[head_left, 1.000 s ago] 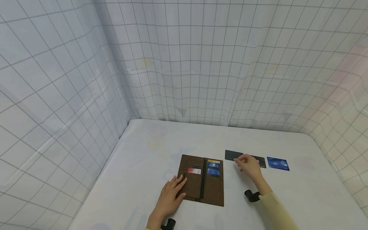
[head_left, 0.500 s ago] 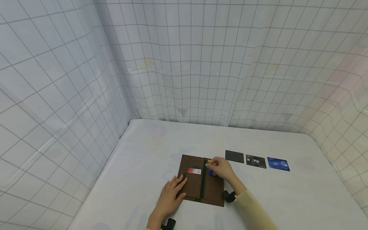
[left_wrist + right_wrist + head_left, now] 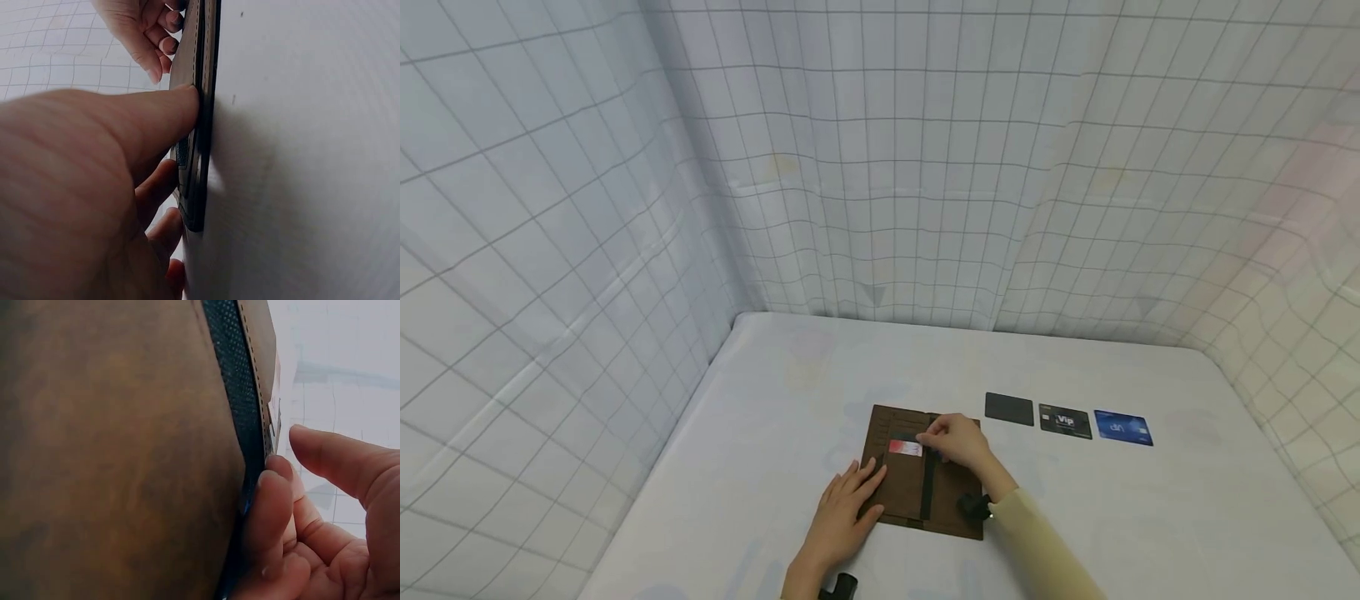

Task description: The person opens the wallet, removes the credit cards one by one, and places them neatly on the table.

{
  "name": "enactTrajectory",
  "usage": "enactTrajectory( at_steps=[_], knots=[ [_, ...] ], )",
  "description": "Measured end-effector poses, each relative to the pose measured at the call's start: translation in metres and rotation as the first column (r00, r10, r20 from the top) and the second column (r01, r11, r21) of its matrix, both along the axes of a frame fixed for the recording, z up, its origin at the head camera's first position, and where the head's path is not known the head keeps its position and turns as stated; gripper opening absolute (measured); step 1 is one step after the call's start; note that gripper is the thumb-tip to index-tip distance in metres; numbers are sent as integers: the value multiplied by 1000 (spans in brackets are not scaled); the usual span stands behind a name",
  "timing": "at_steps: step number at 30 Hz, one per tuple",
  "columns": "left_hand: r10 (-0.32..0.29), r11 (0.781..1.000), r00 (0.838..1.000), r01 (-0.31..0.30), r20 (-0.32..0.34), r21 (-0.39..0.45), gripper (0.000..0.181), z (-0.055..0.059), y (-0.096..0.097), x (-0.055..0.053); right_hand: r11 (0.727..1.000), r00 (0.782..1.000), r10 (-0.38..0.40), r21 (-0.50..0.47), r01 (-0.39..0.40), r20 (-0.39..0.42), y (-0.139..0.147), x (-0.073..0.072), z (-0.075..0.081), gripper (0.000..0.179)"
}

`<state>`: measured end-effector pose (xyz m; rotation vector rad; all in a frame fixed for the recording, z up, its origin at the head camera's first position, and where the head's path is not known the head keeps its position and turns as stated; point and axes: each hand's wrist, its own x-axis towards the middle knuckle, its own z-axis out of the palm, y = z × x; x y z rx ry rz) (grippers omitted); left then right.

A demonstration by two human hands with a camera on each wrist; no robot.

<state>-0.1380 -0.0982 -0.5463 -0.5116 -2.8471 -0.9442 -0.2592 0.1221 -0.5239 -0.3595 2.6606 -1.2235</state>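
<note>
A brown wallet lies spread flat, a dark strip running down its middle. My left hand rests on its lower left edge, fingers spread and the thumb against the rim in the left wrist view. Over the upper part of the wallet, my right hand has its fingertips at the right end of a red-and-white card that sits in a left-side pocket. A gap shows between thumb and forefinger in the right wrist view. The right hand hides the cards in the right-side pockets.
Right of the wallet, three cards lie in a row on the white table: a plain dark card, a black "Vip" card and a blue card. Grid-patterned curtains surround the table's back and sides.
My right hand has moved left from beside the loose cards, across the right-side pockets, to the red-and-white card. The left hand stays on the wallet's edge.
</note>
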Motion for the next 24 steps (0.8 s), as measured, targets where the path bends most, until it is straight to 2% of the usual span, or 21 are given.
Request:
enactTrajectory(
  at_steps=[5, 17, 24],
  knots=[
    [5, 1000, 1000, -5, 25, -9, 50, 0, 0, 0, 999, 1000, -14, 36, 13, 25, -4, -2, 2, 24],
    [-6, 1000, 1000, 6, -1, -2, 50, -1, 1, -1, 986, 996, -82, 146, 76, 31, -10, -4, 7, 34],
    [-10, 1000, 1000, 11, -22, 5, 49, 0, 0, 0, 985, 996, -72, 159, 63, 52, -14, -3, 10, 33]
  ],
)
